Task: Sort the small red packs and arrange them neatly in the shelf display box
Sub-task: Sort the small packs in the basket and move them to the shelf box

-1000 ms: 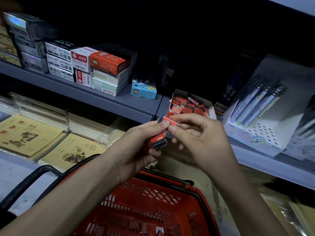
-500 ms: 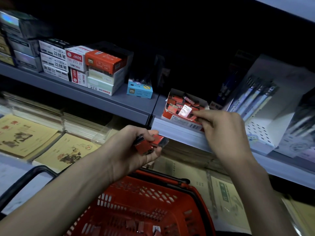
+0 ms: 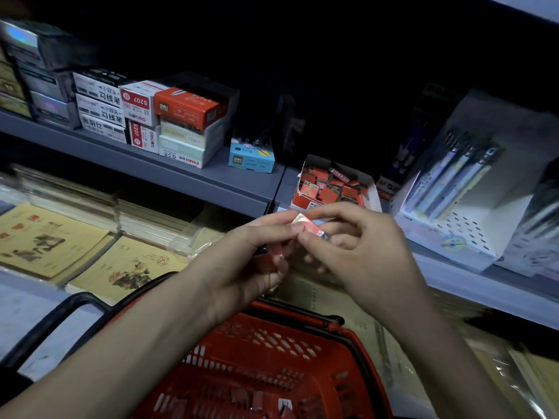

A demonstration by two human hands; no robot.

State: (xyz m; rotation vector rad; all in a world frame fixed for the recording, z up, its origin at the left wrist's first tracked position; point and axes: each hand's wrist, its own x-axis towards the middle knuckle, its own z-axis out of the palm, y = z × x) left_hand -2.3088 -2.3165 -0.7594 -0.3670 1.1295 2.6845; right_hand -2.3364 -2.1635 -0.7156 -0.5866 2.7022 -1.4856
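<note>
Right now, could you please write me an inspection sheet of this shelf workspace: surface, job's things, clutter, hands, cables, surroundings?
Surface: grey shelf, carrying stock.
Job's things: display box on the shelf, jumbled red packs inside; held pack in front of it; red basket below, seemingly with more packs.
Clutter: stacked boxes, blue box, pen display on the same shelf.
Hands: left hand and right hand both pinch the held pack; the left also grips spare packs.
Cables: nothing seen.
Surroundings: notebooks on the lower level; dim light.
</note>
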